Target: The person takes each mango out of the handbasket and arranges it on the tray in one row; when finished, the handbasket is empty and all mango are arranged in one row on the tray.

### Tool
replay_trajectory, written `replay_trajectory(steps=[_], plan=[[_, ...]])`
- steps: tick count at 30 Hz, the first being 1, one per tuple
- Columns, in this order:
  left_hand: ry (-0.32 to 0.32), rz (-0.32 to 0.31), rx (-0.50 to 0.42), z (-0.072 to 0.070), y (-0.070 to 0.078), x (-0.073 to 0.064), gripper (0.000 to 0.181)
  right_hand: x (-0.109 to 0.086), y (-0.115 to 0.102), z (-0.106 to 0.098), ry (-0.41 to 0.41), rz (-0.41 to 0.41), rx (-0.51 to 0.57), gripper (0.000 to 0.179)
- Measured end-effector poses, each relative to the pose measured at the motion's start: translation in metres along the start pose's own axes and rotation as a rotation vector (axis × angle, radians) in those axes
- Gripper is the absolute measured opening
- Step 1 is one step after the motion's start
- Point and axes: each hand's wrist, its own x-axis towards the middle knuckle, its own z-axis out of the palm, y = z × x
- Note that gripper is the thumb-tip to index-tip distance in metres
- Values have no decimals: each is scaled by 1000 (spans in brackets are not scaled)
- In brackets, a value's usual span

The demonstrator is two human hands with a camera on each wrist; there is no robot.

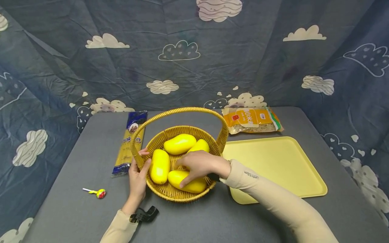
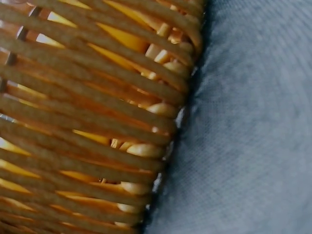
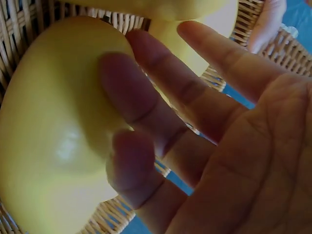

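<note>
A golden wicker basket [image 1: 181, 199] with an arched handle stands mid-table and holds several smooth yellow mangoes. My left hand [image 1: 138, 179] grips its left side at the handle's foot, thumb in front and fingers behind. Inside the basket, my right hand [image 1: 199, 165] reaches over the near mango [image 1: 192, 186], its thumb against the fruit. One mango [image 1: 160, 167] lies at the left, another [image 1: 180, 144] at the back. In the right wrist view, the loosely bent fingers [image 3: 129, 87] lie in front of a large mango [image 3: 53, 122], not wrapped round it. The left wrist view shows only basket weave [image 2: 87, 97] and cloth.
Right of the basket lies a pale yellow tray [image 1: 279, 168], partly under my right forearm. Behind it is an orange food packet [image 1: 253, 119]. A blue and gold pasta pack [image 1: 129, 143] lies left of the basket. A lollipop [image 1: 98, 193] sits at the front left.
</note>
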Motion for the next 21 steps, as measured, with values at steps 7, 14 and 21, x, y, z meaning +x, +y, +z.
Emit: replay_trajectory(steps=[7, 14, 21], plan=[[-4, 7, -8, 0, -1, 0, 23, 9, -6, 5, -29, 85, -103, 58], [-4, 6, -9, -1, -2, 0, 23, 12, -8, 8, -58, 126, -120, 58], [1, 0, -16, -1, -2, -1, 24, 12, -8, 9, -89, 138, -94, 54]])
